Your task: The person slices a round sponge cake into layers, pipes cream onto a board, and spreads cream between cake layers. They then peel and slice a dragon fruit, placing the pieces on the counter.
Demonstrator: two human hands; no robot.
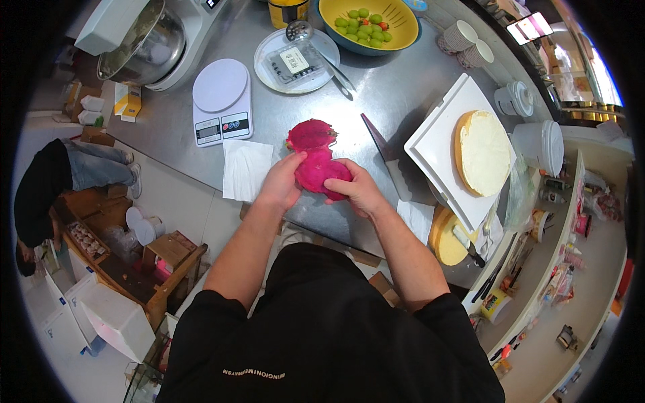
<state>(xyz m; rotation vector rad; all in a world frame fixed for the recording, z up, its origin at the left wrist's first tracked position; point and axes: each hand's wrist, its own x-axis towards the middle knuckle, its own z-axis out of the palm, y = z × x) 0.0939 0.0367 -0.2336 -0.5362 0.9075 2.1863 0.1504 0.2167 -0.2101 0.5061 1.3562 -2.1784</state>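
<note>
Both hands are at a red dragon fruit [318, 169] above the steel table, near its front edge. My left hand [283, 181] grips its left side, with the thumb on top. On the lower right side, my right hand [359, 187] has hold of it with the thumb across the front. Another deep-red piece of dragon fruit [310, 133], with ragged peel at its rim, sits just beyond and meets the held part; whether they are joined I cannot tell. Fingers hide the underside. A knife [388, 156] with a pale handle lies to the right.
At left are a kitchen scale [221, 101], paper towel [247, 169] and a stand mixer [146, 45]. A plate [264, 70] and a yellow colander [410, 30] of grapes stand behind. A cake layer [484, 153] rests on a white board [428, 133]. Another person [45, 176] bends at far left.
</note>
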